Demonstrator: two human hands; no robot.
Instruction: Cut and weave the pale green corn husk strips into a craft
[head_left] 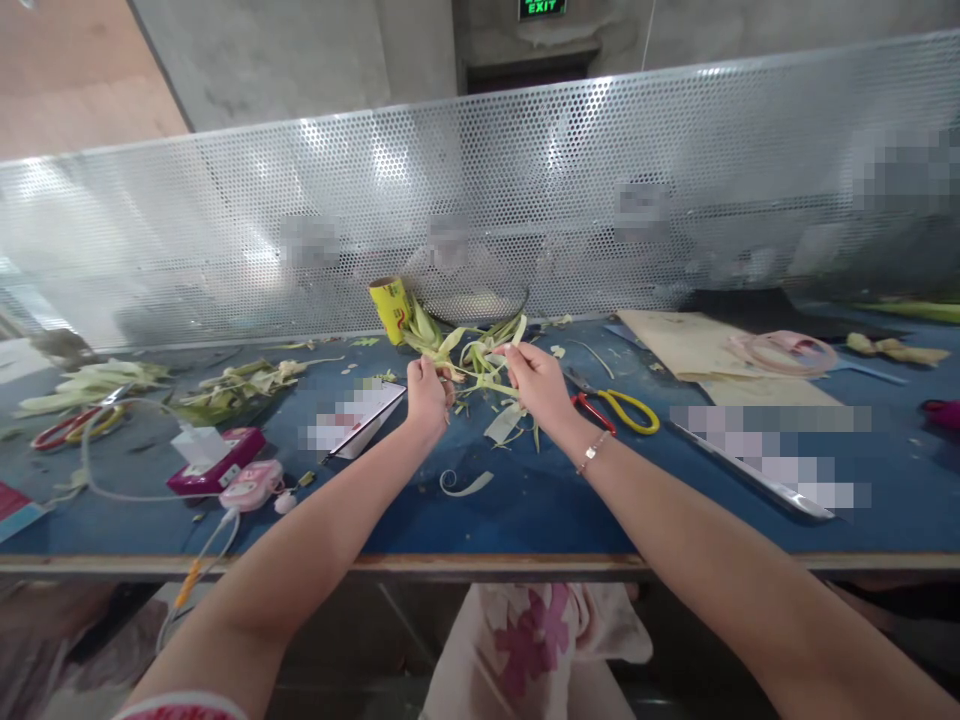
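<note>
Both hands are held out over a blue table. My left hand is closed in a pinch on pale green leaf strips that run across to my right hand, which is also closed on them. More green leaves lie in a loose pile just beyond the hands. A curled strip lies on the table nearer to me. My right wrist wears a thin bracelet.
Yellow-handled scissors lie right of my right hand. A yellow roll stands at the back. A pink box, a cable and leaf piles are at the left. Brown paper and a pink ring are at the right. A perforated metal screen backs the table.
</note>
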